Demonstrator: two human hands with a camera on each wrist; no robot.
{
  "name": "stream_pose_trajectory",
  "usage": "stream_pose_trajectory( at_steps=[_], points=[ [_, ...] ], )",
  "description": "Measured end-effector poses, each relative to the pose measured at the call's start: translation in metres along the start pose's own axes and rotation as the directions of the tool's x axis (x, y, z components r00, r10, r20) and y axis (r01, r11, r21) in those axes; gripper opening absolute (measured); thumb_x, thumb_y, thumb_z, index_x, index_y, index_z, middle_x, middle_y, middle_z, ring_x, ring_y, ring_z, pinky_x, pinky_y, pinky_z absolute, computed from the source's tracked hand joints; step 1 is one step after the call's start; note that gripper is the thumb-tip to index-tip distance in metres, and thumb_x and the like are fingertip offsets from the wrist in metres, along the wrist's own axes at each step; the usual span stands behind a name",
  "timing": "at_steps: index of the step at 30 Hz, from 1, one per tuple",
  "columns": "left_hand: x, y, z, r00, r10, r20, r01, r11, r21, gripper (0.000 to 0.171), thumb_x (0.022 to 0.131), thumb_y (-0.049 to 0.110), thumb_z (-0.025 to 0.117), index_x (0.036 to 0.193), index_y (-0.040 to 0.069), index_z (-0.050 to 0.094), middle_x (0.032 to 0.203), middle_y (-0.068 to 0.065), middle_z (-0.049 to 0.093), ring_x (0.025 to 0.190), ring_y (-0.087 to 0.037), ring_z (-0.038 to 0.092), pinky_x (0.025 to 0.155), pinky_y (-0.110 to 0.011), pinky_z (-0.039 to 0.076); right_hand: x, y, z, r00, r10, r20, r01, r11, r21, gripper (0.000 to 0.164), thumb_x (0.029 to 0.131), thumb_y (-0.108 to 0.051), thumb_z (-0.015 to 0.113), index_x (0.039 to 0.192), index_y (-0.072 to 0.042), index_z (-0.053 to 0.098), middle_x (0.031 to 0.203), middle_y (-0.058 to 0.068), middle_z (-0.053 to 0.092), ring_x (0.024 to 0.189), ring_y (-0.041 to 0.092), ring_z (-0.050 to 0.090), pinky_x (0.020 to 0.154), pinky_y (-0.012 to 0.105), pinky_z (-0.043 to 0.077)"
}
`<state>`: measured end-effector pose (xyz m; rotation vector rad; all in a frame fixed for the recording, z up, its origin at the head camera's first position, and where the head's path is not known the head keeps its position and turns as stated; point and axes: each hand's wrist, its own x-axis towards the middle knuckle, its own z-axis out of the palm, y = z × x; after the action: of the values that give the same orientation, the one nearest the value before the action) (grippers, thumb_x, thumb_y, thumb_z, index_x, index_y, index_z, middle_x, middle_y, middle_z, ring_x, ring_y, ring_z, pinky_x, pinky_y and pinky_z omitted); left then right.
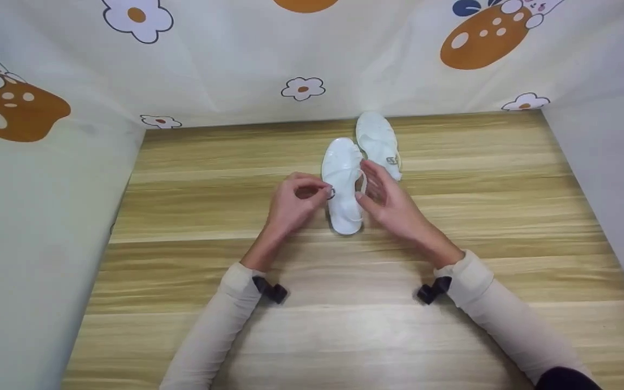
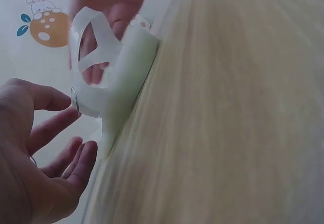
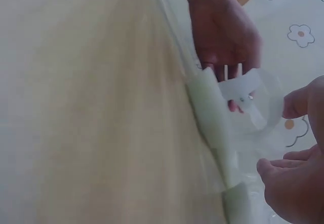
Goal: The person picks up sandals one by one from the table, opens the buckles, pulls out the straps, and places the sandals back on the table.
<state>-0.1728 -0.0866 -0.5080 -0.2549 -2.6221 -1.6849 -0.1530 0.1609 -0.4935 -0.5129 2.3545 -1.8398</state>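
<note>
A white sandal lies on the wood-patterned surface, its toe toward the back. My left hand pinches the small metal buckle at the sandal's left side between thumb and finger. On the sandal's other side, my right hand has its fingers loosely spread, with the thumb tip right at the ankle strap. The strap stands up in a loop above the sole. A second white sandal lies just behind and to the right, its buckle facing up.
Cloth walls printed with flowers and rabbits stand at the back and sides of the wood-patterned surface. A black wrist camera sits by the left cuff, another black camera by the right cuff.
</note>
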Motion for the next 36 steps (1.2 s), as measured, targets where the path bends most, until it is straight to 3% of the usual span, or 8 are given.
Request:
stream_pose_trajectory(
  at_steps=[4, 7, 11, 15, 20, 25, 29, 36],
  points=[
    [0.0, -0.004, 0.003, 0.998, -0.013, 0.054, 0.014, 1.0, -0.024, 0.014, 0.095, 0.033, 0.083, 0.098, 0.019, 0.084, 0.098, 0.002, 0.08, 0.091, -0.012, 0.071, 0.085, -0.029, 0.058, 0.008, -0.01, 0.0, 0.987, -0.15, -0.054, 0.135, 0.966, -0.219, 0.055, 0.104, -0.014, 0.071, 0.156, -0.008, 0.055, 0.162, 0.01, 0.057, 0.154, 0.026, 0.05, 0.129, 0.043, 0.039],
    [0.0, -0.006, 0.005, 0.997, -0.031, 0.075, 0.035, 0.998, -0.044, 0.017, 0.096, 0.034, 0.083, 0.095, 0.017, 0.082, 0.091, 0.002, 0.08, 0.085, -0.01, 0.071, 0.078, -0.025, 0.056, 0.013, -0.015, 0.004, 0.974, -0.227, -0.016, 0.208, 0.918, -0.337, 0.046, 0.103, -0.014, 0.071, 0.148, -0.009, 0.065, 0.151, 0.007, 0.066, 0.146, 0.024, 0.057, 0.126, 0.044, 0.042],
    [0.0, -0.009, 0.004, 0.995, -0.033, 0.089, 0.04, 0.997, -0.073, 0.019, 0.096, 0.033, 0.083, 0.093, 0.014, 0.08, 0.089, 0.0, 0.08, 0.082, -0.011, 0.073, 0.072, -0.023, 0.056, 0.02, -0.015, 0.015, 0.965, -0.243, 0.095, 0.259, 0.853, -0.453, 0.037, 0.102, -0.019, 0.074, 0.138, -0.007, 0.072, 0.132, 0.008, 0.077, 0.128, 0.026, 0.069, 0.118, 0.05, 0.047],
    [0.003, -0.016, -0.001, 0.982, -0.006, 0.188, 0.04, 0.983, -0.177, 0.016, 0.101, 0.022, 0.077, 0.102, 0.006, 0.079, 0.098, -0.006, 0.08, 0.09, -0.017, 0.075, 0.079, -0.026, 0.06, 0.025, -0.006, 0.02, 0.961, -0.228, 0.156, 0.276, 0.807, -0.522, 0.028, 0.101, -0.023, 0.076, 0.125, -0.009, 0.079, 0.11, 0.007, 0.08, 0.108, 0.027, 0.073, 0.108, 0.052, 0.049],
    [0.006, -0.024, -0.013, 0.938, -0.008, 0.345, 0.126, 0.939, -0.321, 0.019, 0.101, 0.01, 0.074, 0.117, 0.0, 0.077, 0.114, -0.009, 0.078, 0.105, -0.019, 0.075, 0.095, -0.03, 0.061, 0.025, 0.005, 0.015, 0.98, -0.145, 0.134, 0.189, 0.883, -0.429, 0.021, 0.1, -0.022, 0.078, 0.118, -0.011, 0.081, 0.109, 0.005, 0.078, 0.104, 0.024, 0.072, 0.099, 0.044, 0.056],
    [0.008, -0.03, -0.017, 0.91, -0.02, 0.414, 0.167, 0.932, -0.322, 0.028, 0.098, 0.01, 0.079, 0.124, 0.002, 0.076, 0.118, -0.008, 0.077, 0.109, -0.017, 0.075, 0.099, -0.027, 0.059, 0.024, 0.009, 0.011, 0.988, -0.089, 0.127, 0.129, 0.924, -0.359, 0.022, 0.1, -0.022, 0.079, 0.119, -0.01, 0.08, 0.111, 0.005, 0.079, 0.105, 0.021, 0.072, 0.098, 0.042, 0.058],
    [0.009, -0.031, -0.016, 0.908, -0.006, 0.419, 0.151, 0.938, -0.313, 0.029, 0.097, 0.01, 0.08, 0.125, 0.002, 0.074, 0.118, -0.009, 0.077, 0.109, -0.019, 0.074, 0.1, -0.029, 0.06, 0.025, 0.011, 0.01, 0.988, -0.091, 0.127, 0.129, 0.932, -0.337, 0.024, 0.099, -0.02, 0.081, 0.12, -0.009, 0.08, 0.112, 0.006, 0.079, 0.106, 0.023, 0.072, 0.099, 0.043, 0.058],
    [0.01, -0.031, -0.017, 0.921, -0.001, 0.389, 0.141, 0.933, -0.331, 0.03, 0.096, 0.01, 0.083, 0.124, 0.003, 0.075, 0.12, -0.011, 0.077, 0.108, -0.02, 0.076, 0.099, -0.031, 0.062, 0.026, 0.011, 0.011, 0.991, -0.08, 0.106, 0.109, 0.949, -0.297, 0.023, 0.097, -0.015, 0.082, 0.119, -0.008, 0.08, 0.112, 0.007, 0.078, 0.106, 0.024, 0.071, 0.099, 0.044, 0.057]
  ],
)
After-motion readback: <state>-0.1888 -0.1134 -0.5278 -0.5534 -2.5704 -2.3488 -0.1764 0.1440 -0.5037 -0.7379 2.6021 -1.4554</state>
